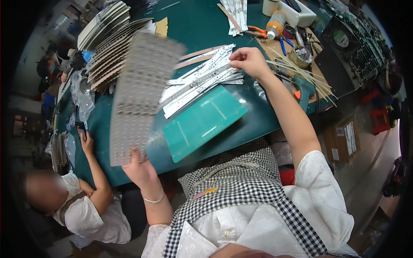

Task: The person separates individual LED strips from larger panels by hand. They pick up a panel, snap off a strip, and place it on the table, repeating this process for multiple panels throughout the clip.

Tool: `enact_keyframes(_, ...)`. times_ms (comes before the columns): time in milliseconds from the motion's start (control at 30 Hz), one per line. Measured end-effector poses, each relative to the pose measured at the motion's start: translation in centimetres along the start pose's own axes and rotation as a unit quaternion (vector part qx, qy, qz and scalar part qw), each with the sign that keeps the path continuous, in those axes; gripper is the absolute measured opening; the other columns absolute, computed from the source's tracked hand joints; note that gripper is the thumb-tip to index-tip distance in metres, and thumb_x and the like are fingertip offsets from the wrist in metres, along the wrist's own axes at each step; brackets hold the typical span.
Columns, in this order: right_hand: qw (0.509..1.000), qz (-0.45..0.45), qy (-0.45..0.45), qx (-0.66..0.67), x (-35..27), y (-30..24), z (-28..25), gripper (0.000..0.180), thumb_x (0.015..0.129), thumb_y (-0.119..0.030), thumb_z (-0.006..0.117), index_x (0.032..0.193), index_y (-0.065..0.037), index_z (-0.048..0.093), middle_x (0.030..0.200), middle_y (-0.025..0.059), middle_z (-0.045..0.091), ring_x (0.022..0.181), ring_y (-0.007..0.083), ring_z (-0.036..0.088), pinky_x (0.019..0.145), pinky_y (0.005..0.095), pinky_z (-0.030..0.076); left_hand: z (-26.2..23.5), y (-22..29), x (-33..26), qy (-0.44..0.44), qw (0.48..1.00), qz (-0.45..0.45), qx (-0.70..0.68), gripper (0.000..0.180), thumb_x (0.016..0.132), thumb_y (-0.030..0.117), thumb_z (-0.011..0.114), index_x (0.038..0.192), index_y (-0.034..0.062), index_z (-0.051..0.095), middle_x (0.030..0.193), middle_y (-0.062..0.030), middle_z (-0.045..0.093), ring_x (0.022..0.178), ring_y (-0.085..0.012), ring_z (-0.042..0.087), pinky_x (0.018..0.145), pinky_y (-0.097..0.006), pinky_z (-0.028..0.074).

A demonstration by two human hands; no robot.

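Observation:
My left hand (141,171) grips the lower edge of a tall grey panel (137,94) with rows of small marks; its upper part is blurred and tilted over the table. My right hand (250,62) is closed in a pinch at the end of a narrow grey speckled strip (205,80). That strip slants across a pile of white, black-spotted strips (180,103). Between me and the pile sits a green rectangular board (205,124), close to the table's front edge.
Stacked panels (107,56) stand at the far left. To the right are an orange-labelled bottle (275,25), pliers (257,31), thin sticks (301,71) and a green glue gun (304,91). A seated person (92,206) at left holds a phone (81,127). More strips (234,15) lie at the back.

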State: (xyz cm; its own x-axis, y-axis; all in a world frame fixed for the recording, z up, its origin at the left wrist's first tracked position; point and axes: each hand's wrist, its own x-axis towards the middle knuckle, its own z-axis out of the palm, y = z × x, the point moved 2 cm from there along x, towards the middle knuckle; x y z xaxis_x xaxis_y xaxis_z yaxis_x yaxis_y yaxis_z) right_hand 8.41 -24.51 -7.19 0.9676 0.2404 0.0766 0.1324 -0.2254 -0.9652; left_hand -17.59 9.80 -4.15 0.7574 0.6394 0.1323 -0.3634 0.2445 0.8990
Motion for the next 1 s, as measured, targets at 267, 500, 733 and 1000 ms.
enact_keyframes(267, 0.999, -0.002, -0.029, 0.037, -5.1, -4.5, 2.0, 0.026, 0.087, -0.022, 0.066, 0.098, 0.001, 0.069, 0.088, 0.0030, 0.067, 0.084, 0.0114, 0.060, 0.073, 0.0270, 0.049, 0.2, -2.5, -3.1, -0.040, 0.986, -0.141, 0.081, 0.045, 0.079, 0.000, 0.071, 0.119, -0.0056, 0.053, 0.113, -0.0124, 0.063, 0.101, -0.0197, 0.061, 0.090, -0.032, 0.047)
enact_keyframes(500, 0.986, 0.082, -0.103, 0.103, -9.7, -2.7, 1.9, 0.035, 0.073, 0.008, 0.071, 0.104, 0.002, 0.056, 0.081, 0.0004, 0.061, 0.074, 0.0064, 0.057, 0.068, 0.0217, 0.048, 0.5, -3.0, -2.5, -0.124, 0.964, -0.191, 0.138, 0.046, 0.074, 0.009, 0.079, 0.113, -0.0056, 0.059, 0.105, -0.0109, 0.066, 0.096, -0.0177, 0.063, 0.087, -0.031, 0.049)
enact_keyframes(733, 0.986, 0.085, -0.142, 0.007, -8.7, -3.0, 1.4, 0.033, 0.070, 0.008, 0.072, 0.098, 0.000, 0.057, 0.083, -0.0003, 0.060, 0.077, 0.0060, 0.058, 0.070, 0.0212, 0.049, 1.3, -2.3, -0.5, -0.179, 0.954, -0.197, 0.136, 0.043, 0.071, 0.005, 0.080, 0.108, -0.0072, 0.060, 0.101, -0.0119, 0.067, 0.091, -0.0173, 0.064, 0.083, -0.031, 0.051)
enact_keyframes(1000, 0.981, -0.057, -0.102, -0.152, -10.1, -4.9, 1.3, 0.030, 0.066, 0.005, 0.076, 0.091, 0.002, 0.061, 0.082, 0.0052, 0.068, 0.075, 0.0100, 0.064, 0.070, 0.0240, 0.051, 1.1, -1.9, -3.1, -0.195, 0.931, -0.028, 0.307, 0.010, 0.075, -0.004, 0.073, 0.084, -0.0034, 0.069, 0.077, -0.0066, 0.070, 0.069, -0.0108, 0.062, 0.063, -0.023, 0.048)
